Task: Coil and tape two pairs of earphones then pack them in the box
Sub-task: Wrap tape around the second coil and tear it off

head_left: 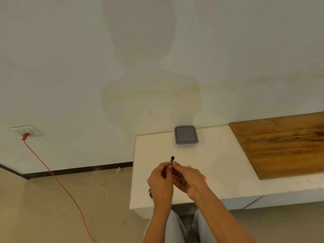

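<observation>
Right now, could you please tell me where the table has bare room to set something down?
The white table is bare between the grey lidded box and the wooden board, and the board itself is bare. The front left is crowded: left hand and right hand pinch the earphones, beside a red object.

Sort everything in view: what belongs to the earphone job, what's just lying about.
Job: earphones pinched by left hand and right hand; grey-lidded box.
Lying about: wooden board; red cable in wall socket; floor debris.
</observation>
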{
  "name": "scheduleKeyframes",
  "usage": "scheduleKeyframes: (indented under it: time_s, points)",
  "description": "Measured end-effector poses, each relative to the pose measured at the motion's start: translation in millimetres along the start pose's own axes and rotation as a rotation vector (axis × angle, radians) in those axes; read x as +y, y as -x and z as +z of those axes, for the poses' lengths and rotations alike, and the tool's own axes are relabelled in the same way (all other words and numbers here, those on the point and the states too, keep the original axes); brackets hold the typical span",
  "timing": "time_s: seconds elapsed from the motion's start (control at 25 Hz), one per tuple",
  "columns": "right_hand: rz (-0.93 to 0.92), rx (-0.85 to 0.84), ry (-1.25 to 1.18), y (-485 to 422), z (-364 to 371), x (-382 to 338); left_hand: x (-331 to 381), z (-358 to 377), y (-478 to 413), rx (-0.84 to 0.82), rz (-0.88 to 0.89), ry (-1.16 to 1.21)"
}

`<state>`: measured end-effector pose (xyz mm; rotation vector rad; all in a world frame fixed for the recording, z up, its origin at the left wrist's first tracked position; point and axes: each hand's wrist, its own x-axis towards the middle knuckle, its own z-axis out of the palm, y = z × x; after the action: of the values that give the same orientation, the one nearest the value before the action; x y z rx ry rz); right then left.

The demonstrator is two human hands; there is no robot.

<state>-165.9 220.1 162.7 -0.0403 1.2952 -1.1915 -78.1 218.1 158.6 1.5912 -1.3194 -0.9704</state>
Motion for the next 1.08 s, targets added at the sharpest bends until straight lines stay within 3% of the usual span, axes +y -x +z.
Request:
scheduleKeyframes:
  time_s: [0.2, 0.32, 0.52, 0.76, 1.08]
  points:
    - [0.066, -0.053, -0.121, -3, -2, 1, -7, -4, -4, -0.121, 0.082, -0.079]
    - [0.079, -0.058, -0.025, -8, -7, 2, -4, -9, -7, -0.254, 0.109, -0.165]
    - [0.081, -0.083, 0.055, -11, -8, -1, 1, -16, -8, -0.331, 0.078, -0.156]
    - [0.223, -0.13, -0.113, -8, -8, -3, -1, -13, -10, -0.309, -0.046, -0.149]
    - [0.302, -0.181, -0.142, -14, -8, 2, -4, -9, -8, -0.23, -0.08, -0.11]
